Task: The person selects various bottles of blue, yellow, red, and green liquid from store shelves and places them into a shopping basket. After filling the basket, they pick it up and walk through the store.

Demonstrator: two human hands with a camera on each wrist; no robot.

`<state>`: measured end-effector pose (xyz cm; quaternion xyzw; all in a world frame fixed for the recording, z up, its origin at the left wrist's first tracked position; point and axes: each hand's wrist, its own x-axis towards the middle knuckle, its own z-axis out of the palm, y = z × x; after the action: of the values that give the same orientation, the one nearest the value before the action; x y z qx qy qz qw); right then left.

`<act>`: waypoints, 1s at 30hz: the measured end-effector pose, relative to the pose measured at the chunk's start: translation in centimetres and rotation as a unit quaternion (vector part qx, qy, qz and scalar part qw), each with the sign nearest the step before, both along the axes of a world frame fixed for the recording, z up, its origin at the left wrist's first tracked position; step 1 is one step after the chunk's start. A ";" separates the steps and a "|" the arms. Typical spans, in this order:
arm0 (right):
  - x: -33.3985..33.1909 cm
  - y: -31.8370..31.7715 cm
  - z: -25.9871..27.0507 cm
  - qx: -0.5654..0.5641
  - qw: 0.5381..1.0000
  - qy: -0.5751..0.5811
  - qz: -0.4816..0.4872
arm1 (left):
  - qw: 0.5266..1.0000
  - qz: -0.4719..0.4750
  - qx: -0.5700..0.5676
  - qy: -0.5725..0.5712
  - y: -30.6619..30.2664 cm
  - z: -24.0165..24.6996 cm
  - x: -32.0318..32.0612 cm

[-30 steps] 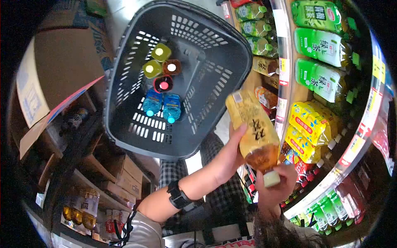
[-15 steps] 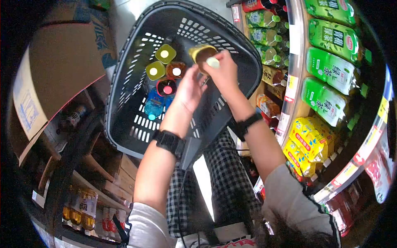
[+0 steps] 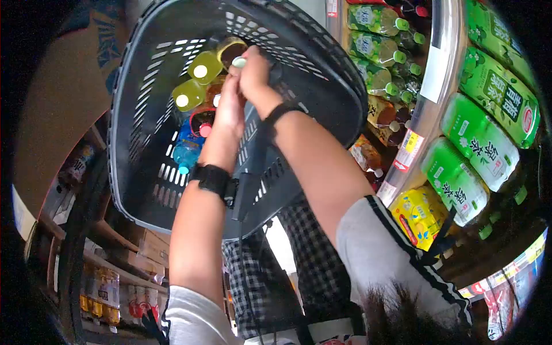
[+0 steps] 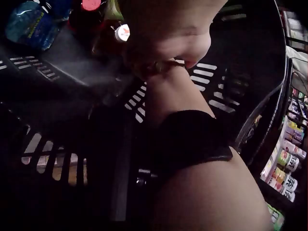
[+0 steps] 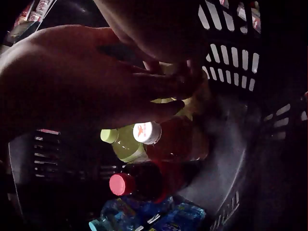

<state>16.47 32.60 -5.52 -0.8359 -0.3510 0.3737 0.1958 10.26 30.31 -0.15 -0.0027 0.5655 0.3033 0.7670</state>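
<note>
Bottle point(image 3: 232, 49) moved beside others point(image 3: 207, 64); packs point(image 3: 482, 138) read "绿茶".

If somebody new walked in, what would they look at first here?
Probably the big dark basket in the head view's upper middle, with colourful bottles towards its left side. Inside it, the right grip holds an amber bottle near its pale cap. Bright green packs would also catch the eye, on the right.
</note>
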 end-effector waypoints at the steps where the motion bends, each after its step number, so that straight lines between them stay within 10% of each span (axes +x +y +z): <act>1: -0.2 -0.1 -0.1 -0.009 0.999 0.032 -0.023 | 1.000 0.005 -0.002 0.008 0.1 0.2 -0.1; 9: 1.8 -1.1 6.8 0.019 0.985 0.167 -0.030 | 0.997 -0.012 0.042 0.068 -1.3 2.7 -0.4; 11: 5.2 -2.7 12.2 0.191 0.977 0.067 0.072 | 0.994 -0.052 0.032 0.095 -2.4 3.5 -0.2; 15: 10.2 -7.5 21.2 0.193 0.942 -0.250 0.114 | 0.940 -0.281 0.084 0.173 -6.7 5.3 -0.6; 21: 10.7 -17.4 15.2 0.019 0.983 0.143 -0.113 | 0.899 -0.430 0.069 0.044 -16.2 9.6 -4.5; 30: 9.9 -15.7 15.9 0.026 0.966 0.173 -0.190 | 0.759 -0.598 0.226 0.125 -18.6 11.8 -6.5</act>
<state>26.35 16.91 10.38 -0.8044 -0.1558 0.4596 0.3427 3.80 11.72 11.61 0.5472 0.4578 -0.1002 0.6935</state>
